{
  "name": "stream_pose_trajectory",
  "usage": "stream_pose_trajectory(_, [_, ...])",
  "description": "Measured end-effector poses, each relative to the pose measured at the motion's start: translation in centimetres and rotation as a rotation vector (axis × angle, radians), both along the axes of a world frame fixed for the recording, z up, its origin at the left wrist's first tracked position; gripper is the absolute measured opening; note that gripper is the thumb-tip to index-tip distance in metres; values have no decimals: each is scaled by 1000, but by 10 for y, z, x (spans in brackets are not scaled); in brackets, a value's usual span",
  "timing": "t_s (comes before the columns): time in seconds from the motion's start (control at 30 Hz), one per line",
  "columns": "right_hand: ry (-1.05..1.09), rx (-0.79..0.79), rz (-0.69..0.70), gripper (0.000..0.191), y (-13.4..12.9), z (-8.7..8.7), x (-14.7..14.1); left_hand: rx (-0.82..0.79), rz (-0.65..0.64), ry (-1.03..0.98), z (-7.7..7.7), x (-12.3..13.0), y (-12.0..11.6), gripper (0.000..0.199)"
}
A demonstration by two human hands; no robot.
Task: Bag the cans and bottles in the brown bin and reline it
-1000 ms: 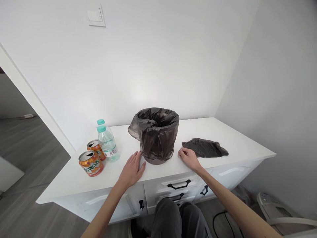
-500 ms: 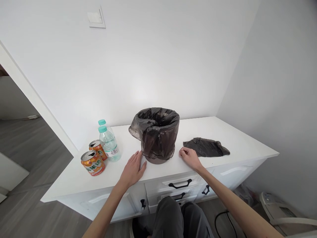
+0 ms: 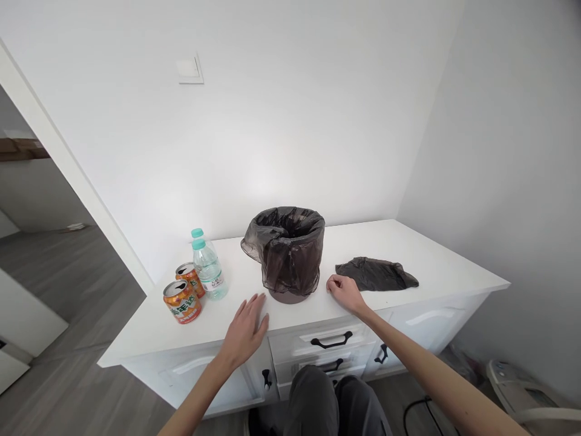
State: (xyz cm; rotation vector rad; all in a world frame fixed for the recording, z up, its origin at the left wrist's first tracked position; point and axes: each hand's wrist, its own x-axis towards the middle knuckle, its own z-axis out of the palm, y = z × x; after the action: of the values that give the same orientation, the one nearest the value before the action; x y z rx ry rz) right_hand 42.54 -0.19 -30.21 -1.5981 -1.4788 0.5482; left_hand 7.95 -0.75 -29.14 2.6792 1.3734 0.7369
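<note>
A brown bin (image 3: 288, 297) stands upright on the white cabinet top, with a black plastic bag (image 3: 293, 260) lining it and folded over its rim. The bag bulges out loosely at the rim's left. My left hand (image 3: 247, 327) lies on the counter's front edge, left of the bin, fingers stretched out and holding nothing. To the right of the bin my right hand (image 3: 345, 293) rests on the counter with its fingers curled in; whether anything is inside them is hidden. Just beyond it a second black bag (image 3: 376, 274) lies flat.
Two orange cans (image 3: 182, 301) and two clear bottles (image 3: 211, 272) with teal caps stand at the left of the white counter (image 3: 436, 254). A wall (image 3: 290, 121) rises behind, and another borders the right side. Drawers with black handles are below.
The camera view has shifted, so the scene sits slightly lower. My left hand has drawn back a little from the bin toward the counter edge. My right hand stays by the flat bag.
</note>
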Motion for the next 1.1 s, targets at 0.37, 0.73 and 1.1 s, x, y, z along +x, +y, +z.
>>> stream_pose_trajectory(0.37, [-7,11,2,23,0,-4,-2,478,247,-135,179,-40,3,36])
stream_pose_trajectory(0.73, [28,34,16,23,1,-1,0,408,292,17,199,-64,31,38])
stream_pose_trajectory(1.1, [22,33,15,23,2,-1,1,251,335,33,192,-61,42,57])
